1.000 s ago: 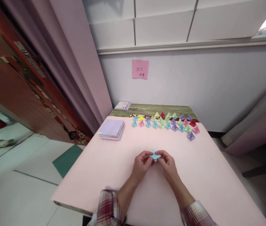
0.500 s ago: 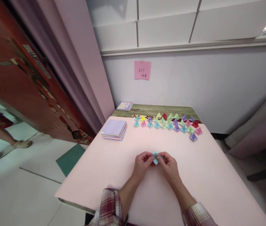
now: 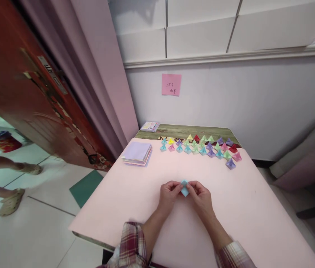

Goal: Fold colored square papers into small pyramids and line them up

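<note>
A small light-blue folded paper point(image 3: 185, 190) is pinched between both hands above the front middle of the pink-covered table point(image 3: 202, 230). My left hand point(image 3: 169, 193) grips its left side, thumb on top. On the right side, my right hand point(image 3: 201, 194) holds it the same way. Fingers curled beneath hide part of the paper. Beyond the hands, several small folded paper shapes point(image 3: 211, 152) in blue, green, purple, pink, red and yellow stand in rows. To the left lies a stack of coloured paper squares point(image 3: 137, 152), lilac on top.
A printed packet point(image 3: 150, 126) lies at the table's back left corner. A pink note point(image 3: 171, 85) is stuck on the wall. Left of the table are a red door point(image 3: 48, 96), a green mat point(image 3: 86, 187), a bucket point(image 3: 2, 142) and another person's legs and shoes point(image 3: 13, 201).
The blue paper's side flap, sticking out at the right before, now lies flatter under the thumbs. The other person's feet have moved farther into view. My view has shifted slightly left.
</note>
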Tool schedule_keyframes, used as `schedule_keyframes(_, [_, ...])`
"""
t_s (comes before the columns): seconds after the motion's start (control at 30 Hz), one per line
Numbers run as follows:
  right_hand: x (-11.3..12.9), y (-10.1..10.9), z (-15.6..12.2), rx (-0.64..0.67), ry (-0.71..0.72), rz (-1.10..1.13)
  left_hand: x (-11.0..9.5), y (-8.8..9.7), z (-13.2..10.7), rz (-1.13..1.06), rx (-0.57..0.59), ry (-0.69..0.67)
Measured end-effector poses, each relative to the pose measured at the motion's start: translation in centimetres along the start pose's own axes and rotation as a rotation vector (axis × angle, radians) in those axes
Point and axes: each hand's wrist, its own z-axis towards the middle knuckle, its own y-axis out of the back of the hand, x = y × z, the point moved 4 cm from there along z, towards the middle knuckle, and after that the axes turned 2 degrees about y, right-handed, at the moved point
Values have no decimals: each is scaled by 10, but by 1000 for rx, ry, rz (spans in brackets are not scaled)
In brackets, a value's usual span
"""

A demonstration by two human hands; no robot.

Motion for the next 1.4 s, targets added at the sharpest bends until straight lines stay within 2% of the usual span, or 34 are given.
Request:
schedule_keyframes(0.23, [2, 1, 1, -19, 16, 27, -5, -2, -3, -2, -10, 10])
schedule_keyframes(0.6, [3, 7, 3, -17, 98, -85, -9, 0, -4, 62, -15, -93])
schedule_keyframes(0.83, [11, 11, 7, 90, 194, -144, -9, -1, -4, 86, 9, -134])
schedule_keyframes(1.1, [7, 10, 5, 78, 128, -172, -9, -1, -4, 108, -8, -116])
schedule_keyframes(1.27, [4, 8, 4, 67, 131, -193, -9, -1, -5, -32, 9, -79])
schedule_keyframes(1.4, [4, 6, 2, 82, 135, -196, -5, 0, -3, -69, 64, 13])
